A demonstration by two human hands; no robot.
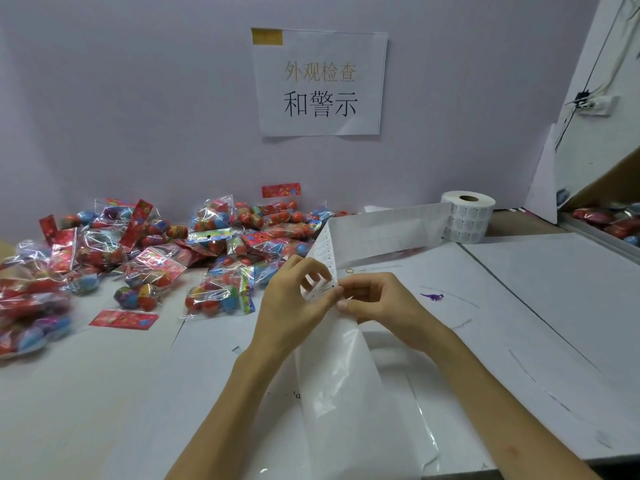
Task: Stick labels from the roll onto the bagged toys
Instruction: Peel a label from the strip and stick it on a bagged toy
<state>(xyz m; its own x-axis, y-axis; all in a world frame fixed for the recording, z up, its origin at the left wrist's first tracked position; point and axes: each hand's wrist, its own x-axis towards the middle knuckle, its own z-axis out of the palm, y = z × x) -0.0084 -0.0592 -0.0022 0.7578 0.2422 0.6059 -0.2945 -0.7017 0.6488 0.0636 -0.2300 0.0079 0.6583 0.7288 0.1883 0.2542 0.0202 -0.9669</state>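
Note:
A white label roll [468,216] stands at the back right of the table. Its strip [384,230] runs left, bends near my hands, and its bare backing [343,386] hangs down toward me. My left hand [294,306] holds the strip at the bend. My right hand [384,303] pinches a small printed label [327,289] at the strip's edge. A heap of clear bags with red and blue toys [221,244] covers the table's back left. One such bag [218,292] lies just left of my left hand.
A printed paper sign [318,84] is taped to the wall. A loose red card [124,319] lies in front of the heap. A small purple toy dinosaur [433,296] and a rubber band [349,270] lie on the white table [519,306]. More bagged toys [609,220] sit far right.

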